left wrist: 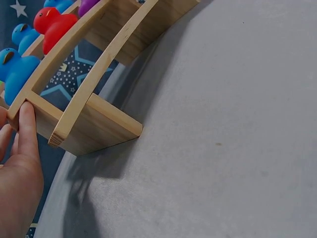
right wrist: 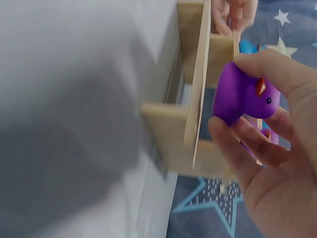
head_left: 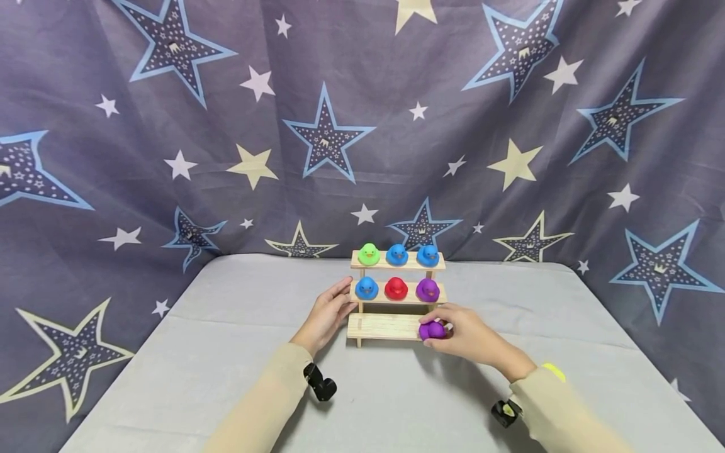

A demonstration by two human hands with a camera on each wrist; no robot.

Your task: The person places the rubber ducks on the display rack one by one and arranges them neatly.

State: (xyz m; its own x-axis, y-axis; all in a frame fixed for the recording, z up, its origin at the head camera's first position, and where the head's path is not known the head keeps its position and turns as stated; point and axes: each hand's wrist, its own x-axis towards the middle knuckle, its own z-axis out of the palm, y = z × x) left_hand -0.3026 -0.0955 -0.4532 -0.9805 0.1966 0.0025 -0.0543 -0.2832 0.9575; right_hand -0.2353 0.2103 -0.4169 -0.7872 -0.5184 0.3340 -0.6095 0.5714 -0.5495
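Observation:
A three-tier wooden display stand (head_left: 382, 326) stands on the table. My left hand (head_left: 326, 316) holds the stand's left end at the middle tier, with fingers (left wrist: 28, 130) against the wood. In my right hand (head_left: 472, 336), thumb and fingertips pinch a purple rubber duck (right wrist: 230, 94) at the right end of the lowest tier. The duck's body faces the shelf board in the right wrist view. The middle tier bears a blue duck (head_left: 367, 288), a red duck (head_left: 396, 289) and another purple duck (head_left: 427, 290). On top sit a green duck (head_left: 369, 254) and two blue ducks (head_left: 397, 255).
A light grey cloth covers the table (head_left: 226, 302). Behind it hangs a dark curtain (head_left: 362, 56) printed with stars. Black wrist devices (head_left: 320, 382) are strapped near both sleeves.

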